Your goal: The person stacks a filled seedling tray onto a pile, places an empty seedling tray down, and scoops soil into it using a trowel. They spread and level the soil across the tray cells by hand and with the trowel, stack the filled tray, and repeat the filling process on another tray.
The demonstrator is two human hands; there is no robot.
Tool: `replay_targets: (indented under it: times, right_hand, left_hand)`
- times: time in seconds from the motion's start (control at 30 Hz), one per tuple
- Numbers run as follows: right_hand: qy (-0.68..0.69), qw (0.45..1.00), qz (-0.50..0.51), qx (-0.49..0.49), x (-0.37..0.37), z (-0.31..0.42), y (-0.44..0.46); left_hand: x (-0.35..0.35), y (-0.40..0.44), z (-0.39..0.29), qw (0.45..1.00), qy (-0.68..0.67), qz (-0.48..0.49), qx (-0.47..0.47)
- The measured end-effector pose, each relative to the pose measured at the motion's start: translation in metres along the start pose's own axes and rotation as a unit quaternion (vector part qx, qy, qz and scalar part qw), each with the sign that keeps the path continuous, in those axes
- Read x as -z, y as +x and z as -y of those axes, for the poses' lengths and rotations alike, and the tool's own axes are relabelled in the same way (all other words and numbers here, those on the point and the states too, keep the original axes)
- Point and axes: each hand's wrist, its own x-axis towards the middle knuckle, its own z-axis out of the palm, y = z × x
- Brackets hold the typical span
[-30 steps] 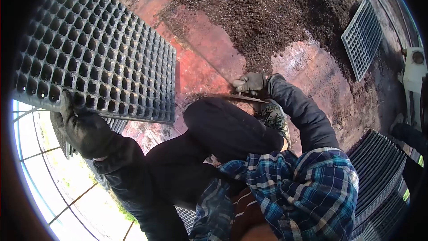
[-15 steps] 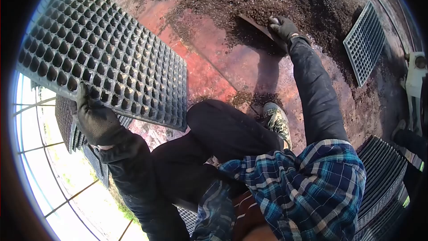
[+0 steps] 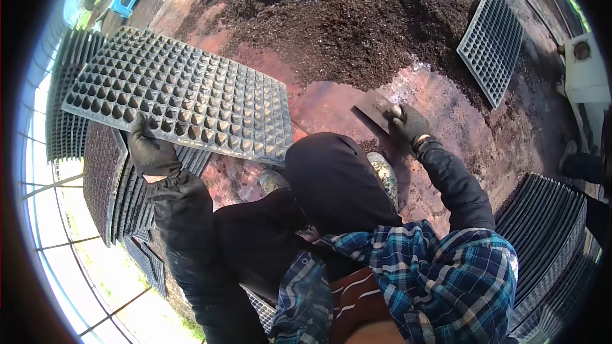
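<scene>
My gloved left hand (image 3: 152,150) grips the near edge of a grey cell tray (image 3: 185,99), thumb on top, and holds it tilted at the left. The cells in it look empty. In my gloved right hand (image 3: 409,124) is a flat, thin board (image 3: 375,112), gripped at its right end, over the reddish floor in front of my knee. Beyond the board lies a wide heap of dark soil (image 3: 357,32).
Stacked trays stand at the left (image 3: 108,181) and lower right (image 3: 542,236). Another cell tray (image 3: 492,44) lies by the soil at the right. A blue stool (image 3: 127,0) is at the upper left. Part of another person's dark sleeve or leg (image 3: 583,167) shows at the right edge.
My right hand first went out with the board to the soil, then came back partway towards my knee. The tray in my left hand has tipped to a flatter angle and shifted right.
</scene>
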Motion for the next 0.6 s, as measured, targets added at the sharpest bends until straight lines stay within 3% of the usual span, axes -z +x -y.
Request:
replay_targets:
  times: [0.07, 0.1, 0.13, 0.23, 0.3, 0.37, 0.47, 0.53, 0.6]
  right_hand:
    - [-0.031, 1.0, 0.0, 0.001, 0.003, -0.005, -0.031]
    - [-0.027, 0.999, 0.032, -0.028, -0.003, -0.012, -0.042]
    - [-0.022, 0.996, 0.064, -0.055, -0.005, -0.015, -0.053]
    - [-0.004, 0.996, 0.048, -0.079, -0.001, 0.0, -0.076]
    - [0.009, 0.997, 0.003, -0.077, 0.0, 0.008, -0.082]
    - [0.028, 0.996, 0.017, -0.077, 0.006, 0.011, -0.088]
    - [0.031, 0.997, 0.033, -0.064, 0.01, 0.006, -0.087]
    - [0.015, 0.995, 0.041, -0.087, 0.005, 0.008, -0.085]
    - [0.042, 0.996, 0.023, -0.08, -0.001, 0.005, -0.081]
  left_hand:
    - [0.007, 0.004, 0.004, 1.0, -0.005, -0.003, 0.018]
    - [-0.011, 0.006, -0.019, 0.955, -0.222, -0.095, 0.174]
    - [-0.003, 0.005, -0.012, 0.987, -0.125, 0.006, 0.103]
    - [-0.001, 0.003, -0.019, 0.994, -0.054, 0.013, 0.09]
    - [-0.014, -0.005, -0.028, 0.987, -0.101, -0.013, 0.127]
    - [-0.03, -0.006, -0.045, 0.944, -0.236, -0.054, 0.223]
    - [-0.019, 0.008, -0.032, 0.962, -0.158, -0.065, 0.212]
    - [-0.029, 0.017, -0.038, 0.969, -0.14, -0.002, 0.202]
    - [-0.049, 0.017, -0.054, 0.954, -0.15, -0.013, 0.258]
